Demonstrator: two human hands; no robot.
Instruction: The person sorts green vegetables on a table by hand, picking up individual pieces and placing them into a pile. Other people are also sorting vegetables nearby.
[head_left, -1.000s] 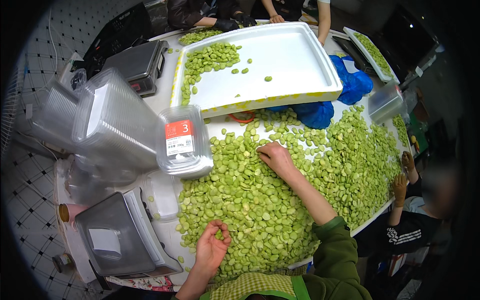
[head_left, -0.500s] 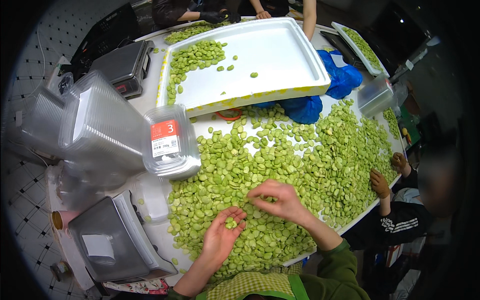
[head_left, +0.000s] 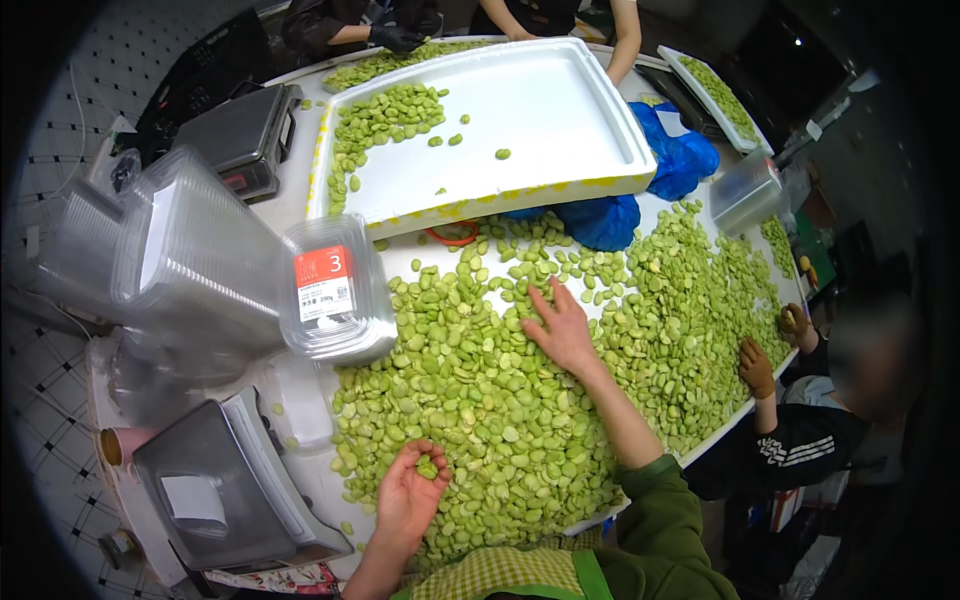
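Observation:
A wide heap of shelled green beans [head_left: 560,380] covers the white table [head_left: 300,200]. My left hand [head_left: 410,490] is at the heap's near edge, palm up, fingers cupped around a few green beans [head_left: 427,467]. My right hand [head_left: 562,325] lies flat on the beans in the middle of the heap, fingers spread. A large white foam tray [head_left: 540,110] stands beyond the heap, with more beans piled in its far left corner [head_left: 375,120].
Stacked clear plastic containers [head_left: 180,250] with a red-labelled lid [head_left: 325,285] lie at the left. Two scales [head_left: 235,135] [head_left: 220,490] stand at the left. Blue bags [head_left: 640,190] lie under the tray. A person's hands [head_left: 760,365] reach in at the right; other people work at the far edge.
My right hand moved from beside my left hand out to the middle of the heap. My left hand drew back toward me, still cupping beans.

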